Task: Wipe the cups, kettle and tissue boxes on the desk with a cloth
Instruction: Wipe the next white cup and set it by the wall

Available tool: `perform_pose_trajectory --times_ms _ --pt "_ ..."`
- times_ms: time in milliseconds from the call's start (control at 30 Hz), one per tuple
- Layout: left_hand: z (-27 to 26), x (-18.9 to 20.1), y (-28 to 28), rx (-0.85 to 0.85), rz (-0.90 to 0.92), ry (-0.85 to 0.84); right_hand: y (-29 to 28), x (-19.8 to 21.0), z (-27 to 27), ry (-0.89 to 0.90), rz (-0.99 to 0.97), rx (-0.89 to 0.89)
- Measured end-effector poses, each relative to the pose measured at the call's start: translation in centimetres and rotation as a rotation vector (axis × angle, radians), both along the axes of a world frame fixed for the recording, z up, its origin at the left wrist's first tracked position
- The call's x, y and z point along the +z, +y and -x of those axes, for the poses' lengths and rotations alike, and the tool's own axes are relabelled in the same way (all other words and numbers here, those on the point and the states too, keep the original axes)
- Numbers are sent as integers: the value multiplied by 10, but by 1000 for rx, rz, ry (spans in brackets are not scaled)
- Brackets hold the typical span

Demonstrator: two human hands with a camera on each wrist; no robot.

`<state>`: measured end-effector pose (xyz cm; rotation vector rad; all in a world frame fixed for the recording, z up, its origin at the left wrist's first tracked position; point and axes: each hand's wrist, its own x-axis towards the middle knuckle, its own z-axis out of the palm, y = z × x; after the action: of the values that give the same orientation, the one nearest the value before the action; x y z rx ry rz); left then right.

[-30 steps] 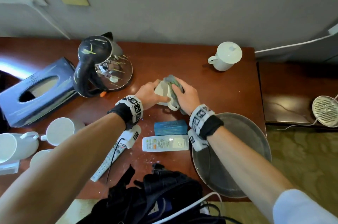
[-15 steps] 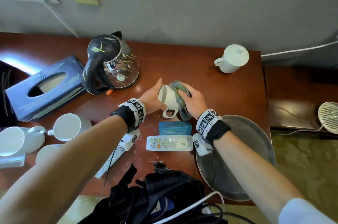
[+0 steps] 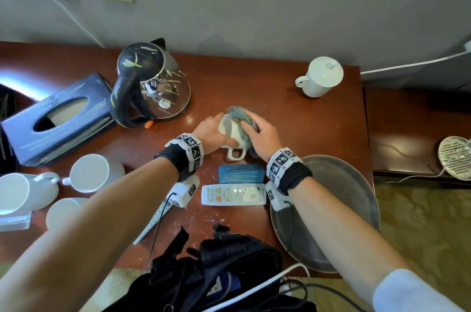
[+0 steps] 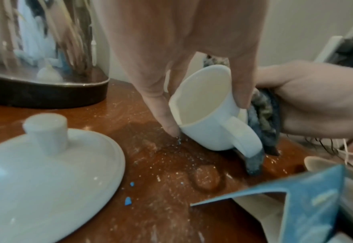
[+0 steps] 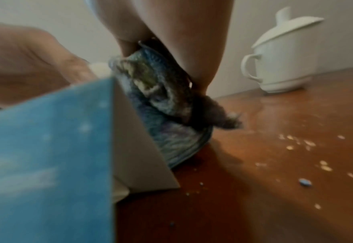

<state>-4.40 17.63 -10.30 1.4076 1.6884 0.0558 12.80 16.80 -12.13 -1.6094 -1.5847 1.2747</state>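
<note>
In the middle of the head view, the left hand (image 3: pixel 212 133) holds a white cup (image 3: pixel 233 133) tipped on its side, with the handle pointing down toward the bottom of the frame. The fingers wrap around the cup's rim. The right hand (image 3: pixel 260 137) grips a blue-grey cloth (image 3: pixel 239 115) and presses it against the cup's outside. In the left wrist view, the cup (image 4: pixel 208 111) sits in the center, its open mouth facing left, and the cloth (image 4: pixel 263 118) is bunched just right of it.

The glass kettle (image 3: pixel 150 87) stands in the upper left, beside a dark tissue box (image 3: pixel 58 118). More white cups (image 3: pixel 94 173) lie at the left edge. A lidded cup (image 3: pixel 321 77) stands in the upper right. A small blue box (image 3: pixel 240 173) and a white remote (image 3: pixel 233 194) lie below the hands, and a grey tray (image 3: pixel 351 184) is at the lower right. Crumbs dot the brown desk (image 3: pixel 293 113).
</note>
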Motion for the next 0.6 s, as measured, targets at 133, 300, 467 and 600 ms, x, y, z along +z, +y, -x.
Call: perform_pose_trajectory --times_ms 133,300,467,600 --pt "-3 -1 -4 -123 -74 13 20 -12 -15 -85 161 -111" --pt "4 2 -2 -76 64 -110 24 -19 -19 -128 132 -46" --pt "5 5 0 15 102 -104 8 2 -8 -68 33 26" --pt "4 2 -3 16 50 -99 -1 6 -6 -81 8 89"
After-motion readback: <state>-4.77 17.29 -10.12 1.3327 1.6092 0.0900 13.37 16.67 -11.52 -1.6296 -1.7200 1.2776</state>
